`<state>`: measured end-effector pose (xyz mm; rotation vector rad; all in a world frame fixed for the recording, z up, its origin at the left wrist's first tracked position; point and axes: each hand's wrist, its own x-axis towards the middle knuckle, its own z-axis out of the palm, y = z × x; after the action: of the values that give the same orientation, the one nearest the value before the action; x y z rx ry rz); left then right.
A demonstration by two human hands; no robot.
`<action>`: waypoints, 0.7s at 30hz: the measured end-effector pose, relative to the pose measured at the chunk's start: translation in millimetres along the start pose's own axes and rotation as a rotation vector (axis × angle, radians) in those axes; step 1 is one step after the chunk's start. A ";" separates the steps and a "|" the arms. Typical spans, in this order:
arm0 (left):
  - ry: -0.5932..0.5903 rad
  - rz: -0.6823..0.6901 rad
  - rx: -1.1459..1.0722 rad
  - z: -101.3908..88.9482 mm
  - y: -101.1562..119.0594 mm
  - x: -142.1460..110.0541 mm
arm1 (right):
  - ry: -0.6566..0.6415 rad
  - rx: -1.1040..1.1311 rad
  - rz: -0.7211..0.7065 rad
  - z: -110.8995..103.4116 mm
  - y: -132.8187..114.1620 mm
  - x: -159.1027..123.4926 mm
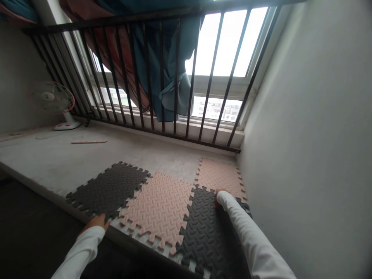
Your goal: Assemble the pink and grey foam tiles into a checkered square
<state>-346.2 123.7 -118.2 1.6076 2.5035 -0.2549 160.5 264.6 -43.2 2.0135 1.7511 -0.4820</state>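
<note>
While both arms in white sleeves reach out over a raised concrete ledge (87, 155), the right hand (221, 197) sits at about 5 o'clock on the far edge of a dark grey foam mat tile (203, 228), right where it meets the pink foam tile (219, 174) up at 1 o'clock by the wall. Most of that hand is hidden behind the sleeve, so I honestly can't tell if the fingers are spread or pinching the edge. The left hand (94, 223) is down at 7 o'clock, resting on the near edge of another dark grey tile (109, 190), fingers looking close together and flat, though only the back of it shows. Between the two dark tiles is a bigger pink tile (159, 207), its puzzle teeth locked into the dark one on its right. Further back at 10 o'clock there's a small pink desk fan (54, 102) on the ledge, and black window bars (174, 77) with blue cloth (168, 69) hanging through them.
</note>
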 end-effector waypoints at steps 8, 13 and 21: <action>0.292 -0.153 -0.321 -73.4 44.9 5.1 | 0.018 -0.017 -0.048 4.8 11.1 -11.5; 0.451 -0.106 -0.540 -132.2 145.3 11.7 | 0.026 -0.005 0.008 12.1 10.4 -8.8; 0.182 0.246 -0.448 -99.9 309.2 13.3 | -0.098 -0.067 0.010 4.8 0.3 5.7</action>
<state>-74.0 284.6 -42.1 1.7710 2.2270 0.4673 161.7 266.9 -50.3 1.9193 1.6761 -0.5037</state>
